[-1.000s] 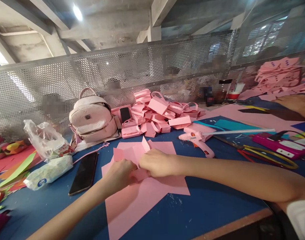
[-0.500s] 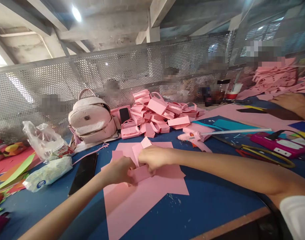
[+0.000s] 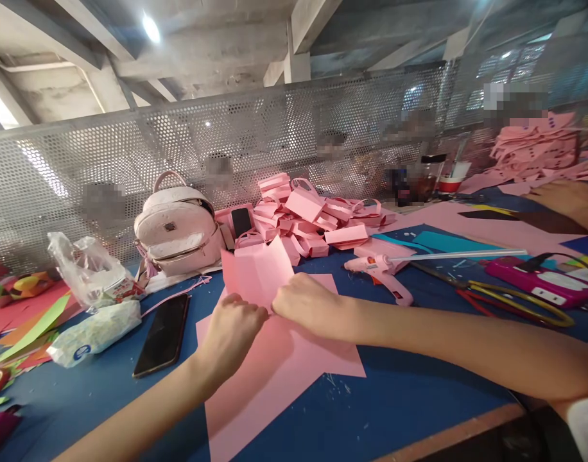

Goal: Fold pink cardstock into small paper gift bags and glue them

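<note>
A creased piece of pink paper (image 3: pixel 256 273) stands raised in front of me, its folded panels bent upright. Its near edge is pinched by my left hand (image 3: pixel 232 330) and, just to the right, by my right hand (image 3: pixel 306 305). Both hands are closed, their fingertips hidden behind the knuckles. Under them, larger pink sheets (image 3: pixel 246 410) lie flat on the blue tabletop (image 3: pixel 395 410). To the right of my right hand, a pink glue gun (image 3: pixel 378 268) with a long white glue stick (image 3: pixel 460 255) rests on the table.
Behind are a pile of folded pink paper boxes (image 3: pixel 306 205) and a pale pink backpack (image 3: pixel 176 224). At left lie a black phone (image 3: pixel 162 337), a tissue pack (image 3: pixel 94 337) and a plastic bag (image 3: pixel 85 269). Scissors (image 3: pixel 520 301) and a magenta power strip (image 3: pixel 544 279) sit right, near another person's hand (image 3: pixel 561 196).
The pink paper, folded low under my hands before, now stands opened up and taller. My left hand has turned knuckles up, and my right hand has shifted slightly right.
</note>
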{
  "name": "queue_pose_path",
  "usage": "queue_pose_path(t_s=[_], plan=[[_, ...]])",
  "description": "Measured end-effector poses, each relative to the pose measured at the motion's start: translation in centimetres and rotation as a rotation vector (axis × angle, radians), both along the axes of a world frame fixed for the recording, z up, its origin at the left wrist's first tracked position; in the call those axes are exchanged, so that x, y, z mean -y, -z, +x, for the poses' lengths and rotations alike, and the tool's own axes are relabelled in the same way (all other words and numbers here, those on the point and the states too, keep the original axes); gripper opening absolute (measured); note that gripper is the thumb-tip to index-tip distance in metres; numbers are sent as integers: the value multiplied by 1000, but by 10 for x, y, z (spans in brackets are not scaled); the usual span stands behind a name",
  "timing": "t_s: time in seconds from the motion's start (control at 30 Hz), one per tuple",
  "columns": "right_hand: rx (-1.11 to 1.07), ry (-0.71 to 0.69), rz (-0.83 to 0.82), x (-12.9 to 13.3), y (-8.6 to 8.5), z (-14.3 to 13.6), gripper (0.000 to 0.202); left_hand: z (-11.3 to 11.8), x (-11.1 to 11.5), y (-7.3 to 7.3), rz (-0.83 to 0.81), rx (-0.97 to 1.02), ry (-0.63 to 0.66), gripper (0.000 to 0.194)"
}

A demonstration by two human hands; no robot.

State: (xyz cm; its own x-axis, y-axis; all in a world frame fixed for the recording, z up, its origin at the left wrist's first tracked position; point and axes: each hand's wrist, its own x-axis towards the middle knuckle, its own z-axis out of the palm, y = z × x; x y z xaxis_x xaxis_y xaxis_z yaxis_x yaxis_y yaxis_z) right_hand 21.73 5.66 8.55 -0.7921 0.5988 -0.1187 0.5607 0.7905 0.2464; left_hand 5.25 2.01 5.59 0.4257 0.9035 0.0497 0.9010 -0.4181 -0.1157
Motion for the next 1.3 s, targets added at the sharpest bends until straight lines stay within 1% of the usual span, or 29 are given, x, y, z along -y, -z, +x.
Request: queue_pose_path(t_s=[0.03,0.1,0.13,0.17,0.2,0.23,0.27,0.33,0.43,0.5,0.6,0.67,0.7,0.77,0.83,0.9,0.93,0.97,1.0,1.03,1.07,1.1,1.13,1.17,1.2,1.23,1.27,1.3], plan=[[9,-1,25,3,10,1,29,3,5,6,26,-26,15,32],[14,-83,153,10,35,5,25,8,16,25,68,-67,51,41],[39,-127,176,14,50,8,22,12,22,38,145,-112,125,42],[50,-149,177,18,64,11,20,15,28,51,277,-127,165,39],[42,-172,189,22,76,13,18,19,33,63,399,-123,195,36],[5,-207,217,25,86,16,15,22,39,74,479,-119,203,36],[-39,-228,238,28,94,17,16,26,43,82,533,-124,192,36],[-98,-244,255,31,101,19,20,31,48,90,590,-151,166,37],[-115,-195,270,32,102,14,26,32,49,87,592,-208,147,38],[-102,-151,314,33,102,9,27,30,47,86,579,-225,153,37],[-74,-128,390,34,106,3,29,28,44,90,558,-194,166,33],[-67,-122,397,33,109,0,27,29,41,90,483,-184,163,24],[-68,-118,388,31,109,-1,26,29,38,86,418,-188,158,18],[-80,-102,378,26,109,1,24,28,33,72,252,-189,156,10],[-100,-89,371,21,105,5,23,22,28,49,117,-136,173,12],[-129,-88,349,20,101,12,24,11,25,23,57,2,162,18],[-148,-105,333,20,99,15,23,4,26,11,65,109,203,19],[-169,-129,315,21,97,18,23,-3,27,2,153,263,243,15],[-190,-151,296,22,96,21,23,-10,28,-5,303,417,274,16],[-211,-173,272,24,96,23,23,-15,30,-7,442,543,219,31],[-232,-193,244,26,95,25,20,-19,32,-6,545,678,144,53],[-253,-213,216,27,95,26,18,-21,33,-1,600,822,61,74],[-281,-224,193,28,95,26,18,-22,34,6,580,946,4,91],[-314,-238,173,29,96,26,20,-21,33,16,453,1017,-18,99],[-350,-251,155,29,96,25,23,-20,32,26,281,1078,-19,102],[-386,-259,136,30,96,25,27,-18,29,36,114,1124,-22,101],[-418,-257,112,30,96,25,30,-17,27,45,-14,1152,-54,94],[-447,-252,75,30,96,25,31,-16,24,53,-115,1169,-102,83]])
